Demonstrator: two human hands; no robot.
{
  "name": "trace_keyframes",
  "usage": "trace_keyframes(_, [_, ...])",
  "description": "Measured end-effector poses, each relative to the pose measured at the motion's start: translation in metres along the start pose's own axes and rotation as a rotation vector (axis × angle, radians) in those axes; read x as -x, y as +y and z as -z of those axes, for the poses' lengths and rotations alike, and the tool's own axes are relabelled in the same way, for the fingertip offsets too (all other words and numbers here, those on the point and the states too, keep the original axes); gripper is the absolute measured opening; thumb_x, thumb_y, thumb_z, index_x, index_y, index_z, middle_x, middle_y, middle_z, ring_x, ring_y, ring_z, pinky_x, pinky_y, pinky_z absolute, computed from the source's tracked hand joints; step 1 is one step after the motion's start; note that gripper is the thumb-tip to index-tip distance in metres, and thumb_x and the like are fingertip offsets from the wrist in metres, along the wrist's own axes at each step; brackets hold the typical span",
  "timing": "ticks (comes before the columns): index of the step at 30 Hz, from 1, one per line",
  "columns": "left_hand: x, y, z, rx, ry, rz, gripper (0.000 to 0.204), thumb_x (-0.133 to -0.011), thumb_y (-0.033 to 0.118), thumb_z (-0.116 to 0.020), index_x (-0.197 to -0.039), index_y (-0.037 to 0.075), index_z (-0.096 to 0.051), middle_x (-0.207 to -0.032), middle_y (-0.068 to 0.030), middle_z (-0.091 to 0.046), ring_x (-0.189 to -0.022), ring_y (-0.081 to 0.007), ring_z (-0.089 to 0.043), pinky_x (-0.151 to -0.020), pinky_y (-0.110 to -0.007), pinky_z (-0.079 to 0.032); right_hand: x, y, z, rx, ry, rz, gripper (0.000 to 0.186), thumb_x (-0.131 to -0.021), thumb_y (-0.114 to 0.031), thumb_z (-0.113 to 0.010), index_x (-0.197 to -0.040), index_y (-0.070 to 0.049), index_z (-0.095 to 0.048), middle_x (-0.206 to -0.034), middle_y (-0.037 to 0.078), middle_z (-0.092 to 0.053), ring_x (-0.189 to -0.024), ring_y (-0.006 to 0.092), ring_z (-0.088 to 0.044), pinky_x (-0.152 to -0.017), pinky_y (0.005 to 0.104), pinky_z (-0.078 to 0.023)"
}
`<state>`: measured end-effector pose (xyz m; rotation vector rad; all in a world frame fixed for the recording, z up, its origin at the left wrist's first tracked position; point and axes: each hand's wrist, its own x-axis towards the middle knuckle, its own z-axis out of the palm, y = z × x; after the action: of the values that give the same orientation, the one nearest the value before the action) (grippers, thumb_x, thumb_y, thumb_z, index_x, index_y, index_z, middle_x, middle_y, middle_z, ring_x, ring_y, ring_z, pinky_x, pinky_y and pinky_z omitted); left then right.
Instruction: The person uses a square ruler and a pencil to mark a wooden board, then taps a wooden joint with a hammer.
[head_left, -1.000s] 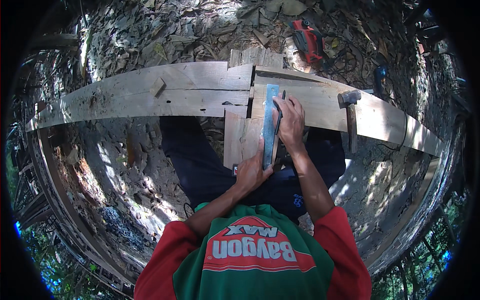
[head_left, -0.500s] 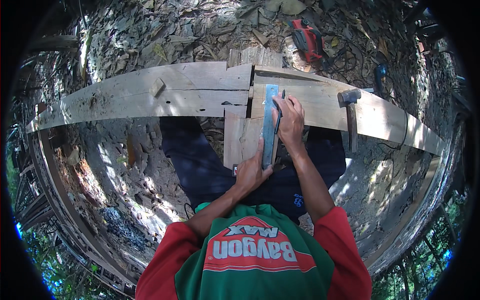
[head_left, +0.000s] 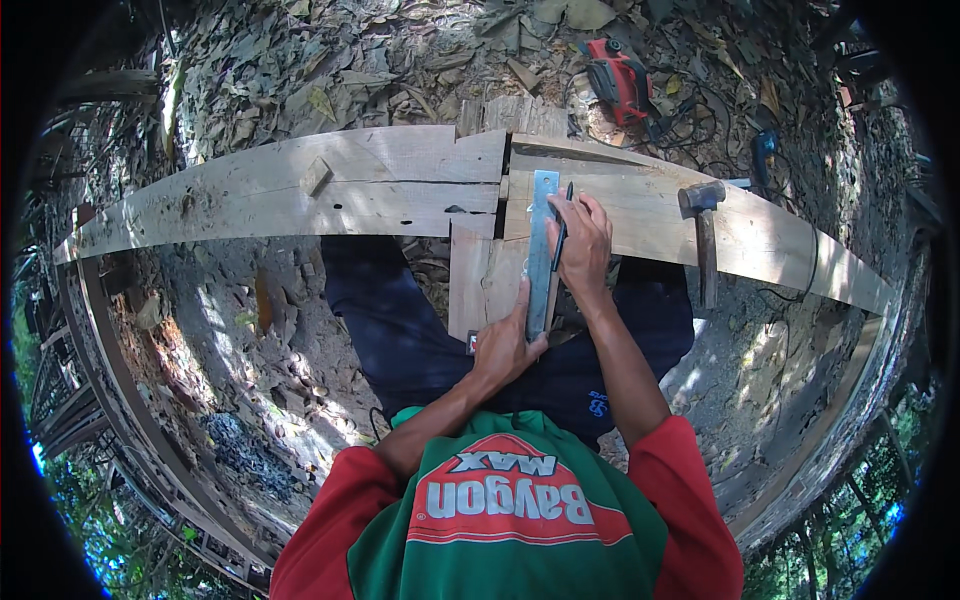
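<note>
A flat metal ruler (head_left: pixel 543 225) lies lengthwise over a wooden board (head_left: pixel 640 215) and a shorter plank (head_left: pixel 485 285) that reaches toward me. My left hand (head_left: pixel 505 348) grips the ruler's near end, forefinger stretched along its left edge and thumb at the lower right. A slim dark pen (head_left: pixel 558 252) is pinched in my right hand (head_left: pixel 583 240), upright along the ruler's right edge. The right fingers rest close to that edge. The pen's tip is too small to make out.
A hammer (head_left: pixel 705 235) lies across the right board. Beyond it are a red power tool (head_left: pixel 618 82) and a blue-handled tool (head_left: pixel 764 155), with cords among dry leaves. On the left board (head_left: pixel 270 185) sits a small wood block (head_left: pixel 316 177). A narrow gap separates the boards.
The whole view has shifted very slightly. Both hands, the ruler and the pen keep the same places relative to the boards.
</note>
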<state>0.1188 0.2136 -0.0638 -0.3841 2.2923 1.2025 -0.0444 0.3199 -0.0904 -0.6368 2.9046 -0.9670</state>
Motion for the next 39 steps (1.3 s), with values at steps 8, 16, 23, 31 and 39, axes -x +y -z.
trace_keyframes(8, [0.000, 0.001, 0.001, 0.019, -0.008, -0.006, 0.106, -0.080, 0.032, -0.074, -0.160, 0.003, -0.010, -0.085, -0.0304, -0.069, -0.074, -0.0462, -0.069, -0.070, -0.053, -0.054, -0.001, 0.001, 0.001, 0.004, -0.011, 0.012, 0.036, -0.085, -0.014, -0.070, -0.121, -0.010, -0.068, -0.124, 0.011, -0.068, -0.122, 0.0381, -0.054, -0.103, 0.0470, -0.040])
trace_keyframes(16, [-0.001, 0.002, 0.003, 0.028, -0.012, -0.004, 0.107, -0.080, 0.032, -0.074, -0.160, 0.003, -0.009, -0.084, -0.0299, -0.069, -0.073, -0.0460, -0.069, -0.069, -0.053, -0.054, -0.008, 0.001, 0.002, -0.006, 0.008, 0.007, 0.031, -0.094, -0.014, -0.065, -0.124, -0.005, -0.065, -0.118, 0.015, -0.070, -0.114, 0.0347, -0.060, -0.101, 0.0422, -0.044])
trace_keyframes(23, [0.001, 0.008, 0.011, 0.016, -0.041, 0.028, 0.105, -0.080, 0.031, -0.074, -0.159, 0.002, -0.011, -0.082, -0.0290, -0.069, -0.072, -0.0453, -0.069, -0.068, -0.052, -0.054, -0.050, 0.009, 0.010, -0.694, -0.039, -0.473, 0.032, -0.104, -0.023, -0.055, -0.121, 0.002, -0.065, -0.093, 0.010, -0.072, -0.080, 0.0162, -0.066, -0.072, 0.0308, -0.053])
trace_keyframes(31, [-0.001, 0.013, 0.012, -0.001, -0.086, 0.069, 0.106, -0.080, 0.030, -0.074, -0.159, 0.001, -0.011, -0.081, -0.0272, -0.069, -0.071, -0.0444, -0.069, -0.068, -0.052, -0.055, -0.069, 0.013, -0.020, -0.603, -0.134, -0.469, 0.035, -0.105, -0.031, -0.053, -0.111, 0.002, -0.064, -0.079, 0.011, -0.069, -0.070, 0.0159, -0.068, -0.064, 0.0309, -0.055])
trace_keyframes(39, [-0.001, 0.011, 0.011, 0.001, -0.077, 0.075, 0.106, -0.079, 0.029, -0.074, -0.160, 0.002, -0.011, -0.080, -0.0259, -0.070, -0.071, -0.0439, -0.070, -0.069, -0.052, -0.055, -0.073, 0.010, -0.022, -0.574, -0.162, -0.477, 0.034, -0.105, -0.030, -0.053, -0.108, 0.002, -0.064, -0.078, 0.009, -0.068, -0.069, 0.0146, -0.066, -0.065, 0.0297, -0.054])
